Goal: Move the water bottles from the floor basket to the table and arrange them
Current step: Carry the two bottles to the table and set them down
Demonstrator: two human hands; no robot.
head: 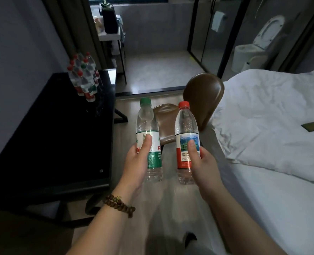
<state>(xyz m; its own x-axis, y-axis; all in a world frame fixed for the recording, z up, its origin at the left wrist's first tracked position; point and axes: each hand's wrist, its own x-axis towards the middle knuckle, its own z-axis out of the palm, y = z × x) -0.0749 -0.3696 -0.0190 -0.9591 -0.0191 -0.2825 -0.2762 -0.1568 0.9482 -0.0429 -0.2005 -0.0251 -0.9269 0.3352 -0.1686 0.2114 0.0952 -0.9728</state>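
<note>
- Over on your far left, the black table (pixel 47 129) carries a tight cluster of bottles (pixel 84 76) at its far corner, mostly red-capped with at least one green cap among them, all upright and touching or nearly so.
- Your left hand (pixel 137 161) is wrapped closed around the label of a green-capped bottle (pixel 148 137), thumb up the front; it is held upright over the floor, just off the table's right edge.
- Your right hand (pixel 201 162) is likewise closed around a red-capped bottle (pixel 186 140), upright, level with the other and slightly apart from it.
- Behind both bottles sits a brown chair (pixel 203 100); the bed (pixel 274 129) fills your right.
- By my reading, you are mid-carry, between basket and table; the basket itself is not in view.
- Next, swing both bottles left and forward to the cluster, and set them down upright beside it without knocking the standing ones.
</note>
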